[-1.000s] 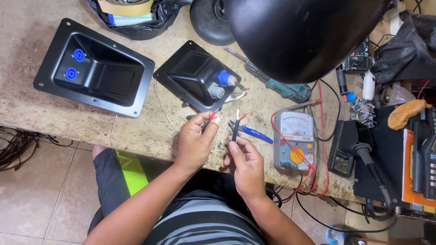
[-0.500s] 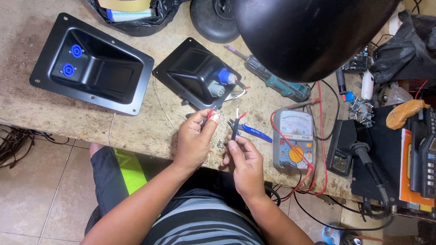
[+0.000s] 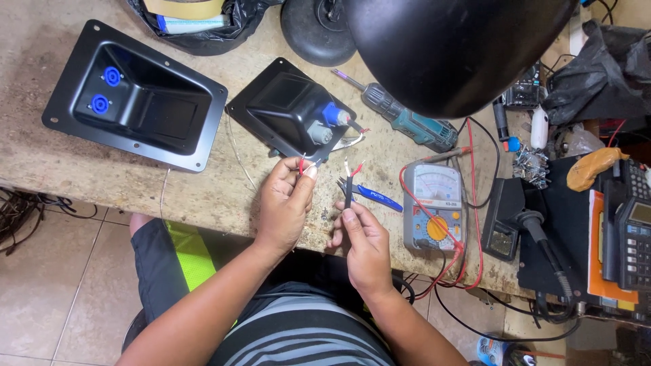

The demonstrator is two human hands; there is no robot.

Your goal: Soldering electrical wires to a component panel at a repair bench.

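My left hand [image 3: 285, 203] pinches a short red wire end [image 3: 302, 165] near the front edge of the smaller black recessed plate [image 3: 281, 108], which carries a blue connector [image 3: 334, 114] and a grey one. My right hand [image 3: 363, 240] holds a thin black cable [image 3: 348, 191] upright; its stripped red and white tips [image 3: 351, 167] fan out above my fingers. Both hands hover over the worn table's near edge, a few centimetres apart.
Blue-handled pliers [image 3: 376, 196] lie just right of my hands, next to an analog multimeter [image 3: 432, 207] with red leads. A teal screwdriver [image 3: 400, 116], a larger black plate with two blue connectors [image 3: 135, 95], a black lamp shade [image 3: 454, 47] and a soldering station [image 3: 505, 217] surround them.
Both hands keep their grip and have barely moved. The view has shifted slightly, with the table items sitting a little lower in the picture than a second ago.
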